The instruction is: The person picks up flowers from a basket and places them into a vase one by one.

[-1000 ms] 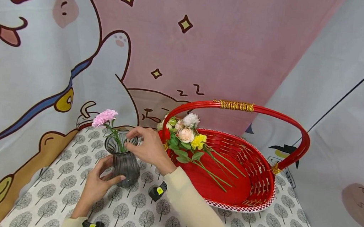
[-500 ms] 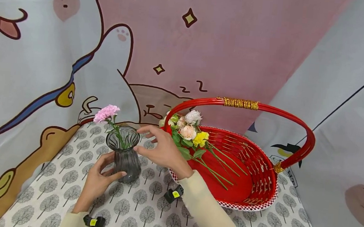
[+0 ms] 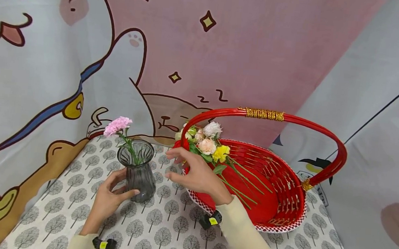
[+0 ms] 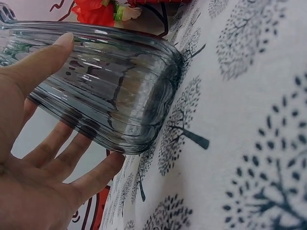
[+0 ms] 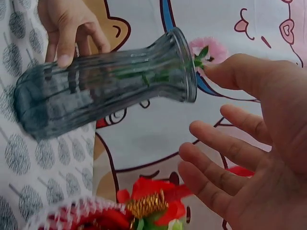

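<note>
A grey glass vase [image 3: 140,186] with a flared, ribbed neck stands on the cloth, left of the basket. One pink carnation [image 3: 118,126] leans out over its left rim, the green stem showing through the glass. My left hand [image 3: 109,197] holds the vase low on its body, thumb in front and fingers behind; the left wrist view shows the thumb across the glass [image 4: 110,86]. To the right of the vase, my right hand [image 3: 200,175] hovers with relaxed, spread fingers and holds nothing. In the right wrist view, its palm [image 5: 288,139] faces the vase mouth.
A red woven basket [image 3: 279,224] with a tall arched handle [image 3: 311,128] stands at the right. White [image 3: 212,129], peach [image 3: 206,146], yellow [image 3: 221,153] and red flowers [image 3: 181,143] lie in its left end, stems pointing right. Behind the table hangs a printed curtain [image 3: 262,47].
My right hand has let go at the vase mouth and moved right towards the basket, leaving the pink carnation in the vase. The left hand keeps its hold on the vase.
</note>
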The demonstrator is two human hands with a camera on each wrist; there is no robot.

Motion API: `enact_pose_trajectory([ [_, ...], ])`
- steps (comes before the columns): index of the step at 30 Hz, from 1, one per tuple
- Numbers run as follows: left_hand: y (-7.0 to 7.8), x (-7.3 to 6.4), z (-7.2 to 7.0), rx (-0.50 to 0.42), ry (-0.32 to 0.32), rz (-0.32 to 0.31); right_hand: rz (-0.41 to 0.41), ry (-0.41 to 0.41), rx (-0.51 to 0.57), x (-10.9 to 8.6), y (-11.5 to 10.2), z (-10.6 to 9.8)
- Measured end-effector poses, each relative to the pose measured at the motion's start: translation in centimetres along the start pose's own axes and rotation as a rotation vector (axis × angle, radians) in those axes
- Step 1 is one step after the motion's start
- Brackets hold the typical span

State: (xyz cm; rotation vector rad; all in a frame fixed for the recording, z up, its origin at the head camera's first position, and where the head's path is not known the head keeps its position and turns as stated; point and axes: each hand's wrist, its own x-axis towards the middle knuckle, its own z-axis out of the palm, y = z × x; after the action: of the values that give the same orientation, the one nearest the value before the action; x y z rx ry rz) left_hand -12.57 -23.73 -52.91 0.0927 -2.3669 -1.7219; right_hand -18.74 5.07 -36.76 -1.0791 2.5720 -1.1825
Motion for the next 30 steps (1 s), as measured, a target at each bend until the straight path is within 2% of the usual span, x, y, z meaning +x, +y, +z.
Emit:
enact_pose_trajectory([
  [6,0.1,0.0,0.1,-0.011,-0.008,-0.006,0.014,0.003,-0.009,-1.5,1.7,-1.0],
  [11,-0.1,-0.1,0.2,0.0,0.004,0.0,0.076,-0.002,0.015,-2.6,3.3,-1.7],
  [21,-0.3,0.0,0.0,-0.003,0.012,0.024,0.134,0.04,-0.024,-4.0,5.8,-3.7],
  [30,-0.2,0.0,0.1,-0.001,0.0,0.013,0.209,0.086,-0.086,-5.3,8.1,-5.2],
])
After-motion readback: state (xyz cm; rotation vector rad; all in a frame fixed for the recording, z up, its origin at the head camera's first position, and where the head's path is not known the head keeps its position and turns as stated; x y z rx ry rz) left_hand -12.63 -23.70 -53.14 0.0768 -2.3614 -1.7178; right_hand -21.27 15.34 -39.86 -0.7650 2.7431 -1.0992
